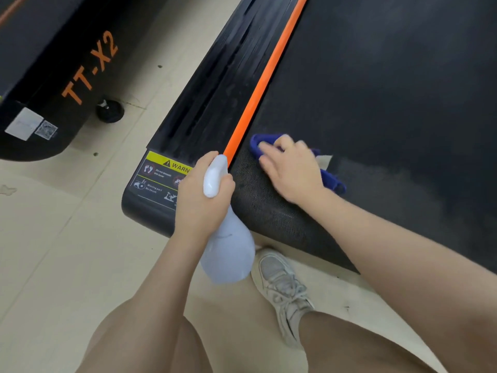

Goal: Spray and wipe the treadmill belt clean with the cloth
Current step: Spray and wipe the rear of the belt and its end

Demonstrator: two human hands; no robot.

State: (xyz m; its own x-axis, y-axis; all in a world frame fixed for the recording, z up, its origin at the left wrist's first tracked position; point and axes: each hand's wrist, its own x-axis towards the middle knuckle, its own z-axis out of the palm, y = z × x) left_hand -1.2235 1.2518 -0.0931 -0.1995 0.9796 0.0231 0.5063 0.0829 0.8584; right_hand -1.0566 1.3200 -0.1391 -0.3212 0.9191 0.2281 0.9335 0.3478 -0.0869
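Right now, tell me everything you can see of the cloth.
The cloth is dark blue, soft and bunched, lying flat on the black belt near its rear end, beside the orange strip. The right hand presses on it with spread fingers, covering its middle; blue edges show on both sides of the hand.

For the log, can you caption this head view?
Left hand holds white spray bottle while right hand presses blue cloth on treadmill belt, beside orange strip.
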